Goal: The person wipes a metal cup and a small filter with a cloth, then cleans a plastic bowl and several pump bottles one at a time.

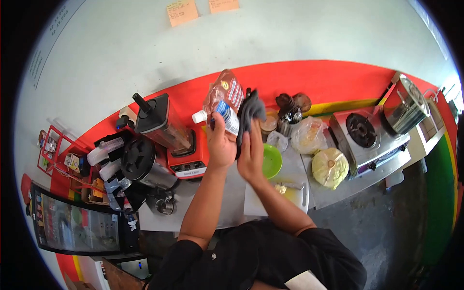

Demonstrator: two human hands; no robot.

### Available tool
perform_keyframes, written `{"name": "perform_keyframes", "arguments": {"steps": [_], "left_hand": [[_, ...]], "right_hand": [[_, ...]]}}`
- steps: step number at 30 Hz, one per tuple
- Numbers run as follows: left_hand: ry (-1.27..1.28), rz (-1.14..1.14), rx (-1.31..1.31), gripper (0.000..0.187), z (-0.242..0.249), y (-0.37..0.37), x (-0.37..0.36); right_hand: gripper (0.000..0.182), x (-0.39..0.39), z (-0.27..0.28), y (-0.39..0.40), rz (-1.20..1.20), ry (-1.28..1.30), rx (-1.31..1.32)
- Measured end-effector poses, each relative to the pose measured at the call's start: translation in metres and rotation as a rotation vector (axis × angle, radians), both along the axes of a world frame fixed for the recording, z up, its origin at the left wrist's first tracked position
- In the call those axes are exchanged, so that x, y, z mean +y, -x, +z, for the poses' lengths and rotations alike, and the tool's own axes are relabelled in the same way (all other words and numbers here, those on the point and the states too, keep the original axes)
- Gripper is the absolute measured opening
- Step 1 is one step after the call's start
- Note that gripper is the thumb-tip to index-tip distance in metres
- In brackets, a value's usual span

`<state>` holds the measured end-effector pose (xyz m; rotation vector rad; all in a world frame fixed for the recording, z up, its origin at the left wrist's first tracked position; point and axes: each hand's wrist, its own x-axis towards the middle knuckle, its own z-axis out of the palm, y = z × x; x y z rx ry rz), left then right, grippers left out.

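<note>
My left hand is wrapped round a see-through plastic bottle with a white cap and a blue and white label. The bottle is tilted, its cap pointing left. Against its right side, my right hand presses a dark grey cloth, fingers extended along it. Both hands are raised above the worktop. Below my right forearm lies a white cutting board with pale chopped pieces and a knife on it. A green bowl stands just behind the board.
To the left are a red-based blender and a large lidded steel container. Steel cups stand near the front edge. On the right are a cabbage, a plastic bag and a gas stove with a tall pot.
</note>
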<state>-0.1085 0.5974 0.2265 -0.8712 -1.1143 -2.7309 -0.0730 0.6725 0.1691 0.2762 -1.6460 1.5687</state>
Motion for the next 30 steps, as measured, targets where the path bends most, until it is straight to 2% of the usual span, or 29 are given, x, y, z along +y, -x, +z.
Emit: {"name": "perform_keyframes", "arguments": {"steps": [2, 4, 6, 7, 8, 10, 11, 13, 15, 17, 19, 20, 22, 24, 25, 28, 29, 30], "left_hand": [[-0.057, 0.003, -0.044, 0.057, 0.009, -0.003, 0.002], [-0.059, -0.154, -0.073, 0.056, 0.008, 0.002, -0.001], [0.104, -0.055, -0.099, 0.053, 0.005, -0.008, 0.004], [0.23, 0.069, -0.114, 0.052, 0.0, -0.013, 0.009], [0.004, -0.058, -0.253, 0.051, 0.013, -0.024, 0.017], [0.167, -0.055, -0.2, 0.047, -0.018, -0.02, 0.018], [0.166, -0.055, -0.203, 0.047, -0.028, -0.02, 0.017], [0.275, -0.007, -0.123, 0.044, -0.032, -0.023, 0.017], [0.283, -0.045, -0.134, 0.045, -0.028, -0.023, 0.015], [0.291, -0.078, -0.141, 0.045, -0.018, -0.02, 0.018], [0.242, 0.11, -0.066, 0.047, -0.009, -0.016, 0.027], [0.347, 0.135, -0.035, 0.056, -0.017, -0.006, 0.018], [0.289, -0.074, -0.227, 0.053, -0.013, -0.002, -0.002], [0.26, -0.105, -0.207, 0.057, -0.015, -0.003, -0.002], [0.233, -0.136, -0.195, 0.061, -0.018, -0.004, -0.002], [0.197, -0.065, -0.21, 0.061, -0.031, -0.009, 0.012], [0.209, -0.035, -0.169, 0.062, -0.028, -0.015, 0.014], [0.21, -0.037, -0.166, 0.062, -0.025, -0.016, 0.012]], "right_hand": [[0.047, -0.003, -0.009, -0.012, -0.086, -0.131, -0.147], [0.047, 0.002, -0.006, -0.015, -0.07, -0.189, -0.068], [0.046, 0.007, 0.006, -0.017, -0.049, -0.234, -0.004], [0.046, 0.015, 0.025, -0.013, -0.023, -0.262, 0.021], [0.046, 0.025, 0.038, -0.006, 0.003, -0.292, 0.047], [0.048, 0.042, 0.046, 0.015, -0.021, -0.31, 0.032], [0.049, 0.049, 0.053, 0.022, -0.095, -0.308, 0.034], [0.051, 0.056, 0.058, 0.037, -0.17, -0.308, 0.034], [0.055, 0.06, 0.056, 0.049, -0.092, -0.069, 0.056], [0.056, 0.058, 0.053, 0.038, -0.029, -0.168, 0.076], [0.058, 0.047, 0.047, 0.02, 0.115, -0.268, 0.091], [0.058, 0.036, 0.041, 0.008, 0.195, -0.268, 0.085], [0.057, 0.027, 0.02, -0.009, 0.207, -0.292, 0.004], [0.054, 0.029, 0.026, -0.018, 0.321, -0.263, -0.045], [0.051, 0.035, 0.04, -0.013, 0.252, -0.334, -0.025], [0.048, 0.045, 0.077, -0.001, 0.129, -0.378, -0.139], [0.045, 0.051, 0.095, -0.007, 0.251, -0.274, -0.433], [0.045, 0.05, 0.092, 0.003, 0.247, -0.273, -0.43]]}}
